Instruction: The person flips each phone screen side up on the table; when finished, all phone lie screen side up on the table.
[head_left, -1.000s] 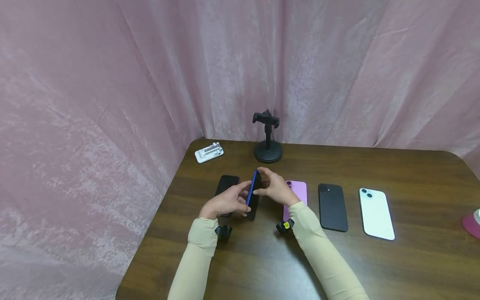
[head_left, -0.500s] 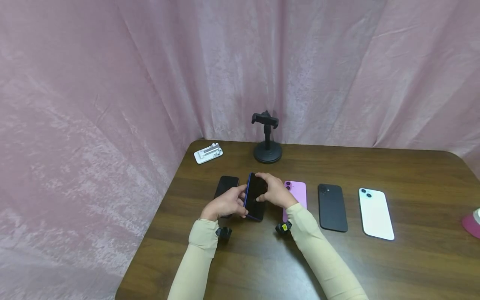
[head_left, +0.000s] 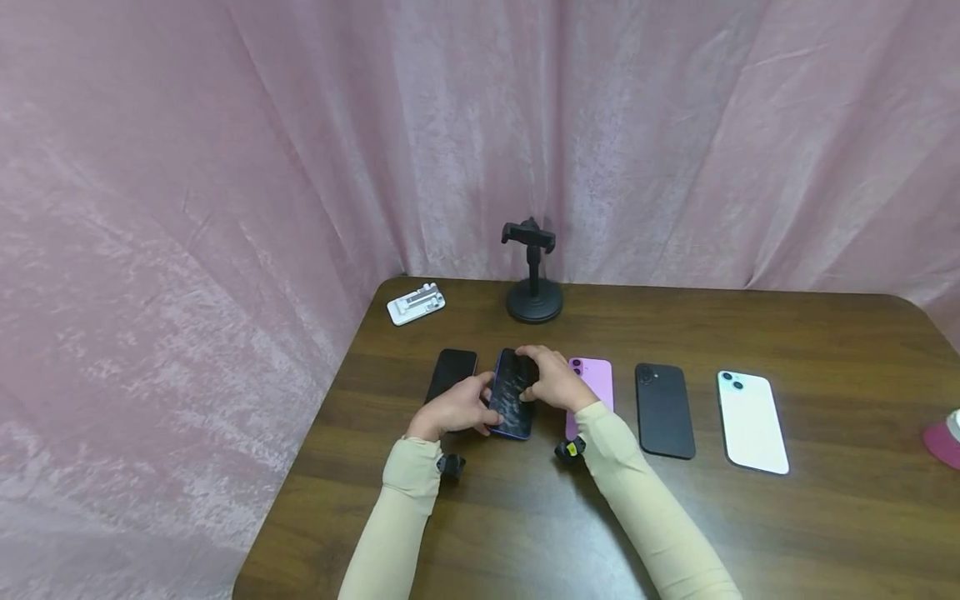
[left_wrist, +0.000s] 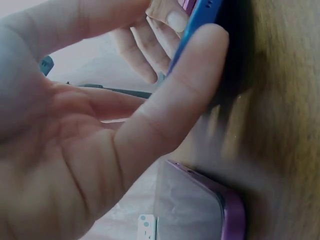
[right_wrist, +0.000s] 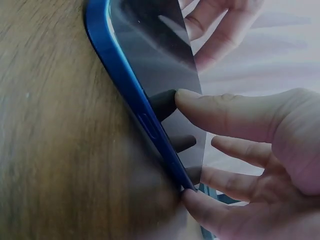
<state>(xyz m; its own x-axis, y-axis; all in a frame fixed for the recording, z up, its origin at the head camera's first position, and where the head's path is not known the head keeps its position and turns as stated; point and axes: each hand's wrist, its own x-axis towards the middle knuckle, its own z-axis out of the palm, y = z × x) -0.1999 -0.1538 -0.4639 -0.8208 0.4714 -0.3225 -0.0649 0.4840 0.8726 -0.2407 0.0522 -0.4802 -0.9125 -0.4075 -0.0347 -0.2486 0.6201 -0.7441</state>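
Note:
A smartphone with a dark screen and a blue frame lies near level, screen up, between my hands. My left hand holds its left side, thumb at the near corner. In the left wrist view that thumb crosses the blue frame. My right hand grips the far right part; the right wrist view shows its thumb touching the screen and a fingertip at the frame's corner. Partly under my left hand lies a dark-faced phone, its frame purple in the left wrist view. A lilac phone is partly covered by my right forearm.
A black phone and a white phone lie back up to the right. Behind stand a black phone holder and a folded white stand. A pink object sits at the right edge. Pink curtain surrounds the table.
The blue-framed phone has turned from standing on edge to nearly level, screen up. Both hands have lowered slightly with it, and pale reflections now show on its screen.

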